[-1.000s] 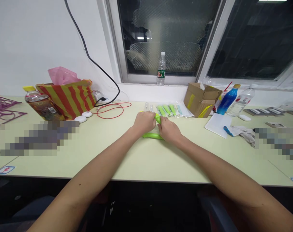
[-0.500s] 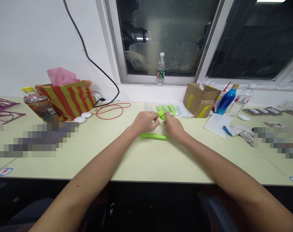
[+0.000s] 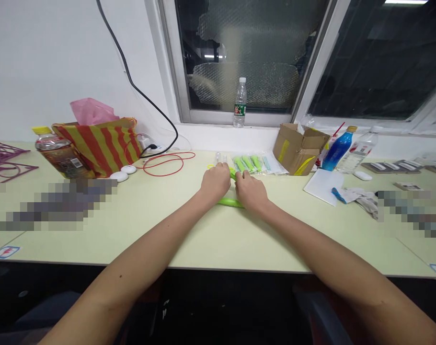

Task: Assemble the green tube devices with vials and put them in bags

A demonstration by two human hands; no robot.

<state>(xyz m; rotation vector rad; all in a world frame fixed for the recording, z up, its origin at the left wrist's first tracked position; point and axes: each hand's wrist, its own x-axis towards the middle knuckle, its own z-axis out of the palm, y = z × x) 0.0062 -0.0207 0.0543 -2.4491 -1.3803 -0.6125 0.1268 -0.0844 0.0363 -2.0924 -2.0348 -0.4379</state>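
Observation:
My left hand (image 3: 215, 183) and my right hand (image 3: 251, 192) are side by side over the table, both with fingers curled closed. Between them a small bit of a bright green plastic piece (image 3: 233, 172) shows; the fingers hide most of it, so its full shape cannot be made out. Just below the hands, a long green plastic part (image 3: 231, 203) lies on the tabletop, its ends partly covered. A thin yellow ring (image 3: 210, 166) peeks out beside my left knuckles. Behind the hands lie clear plastic tubes (image 3: 218, 157) and several green pieces (image 3: 247, 163) on clear plastic packaging.
An open cardboard box (image 3: 293, 148) stands at the back right, near a blue bottle (image 3: 339, 149), white paper (image 3: 324, 186) and a glove (image 3: 358, 197). To the left are a striped bag (image 3: 103, 146), a tea bottle (image 3: 62, 153) and a red cable (image 3: 164, 164).
My hands have drawn closer together around the green piece, covering more of it. The left hand has turned, its knuckles now upward, and the right has shifted slightly left.

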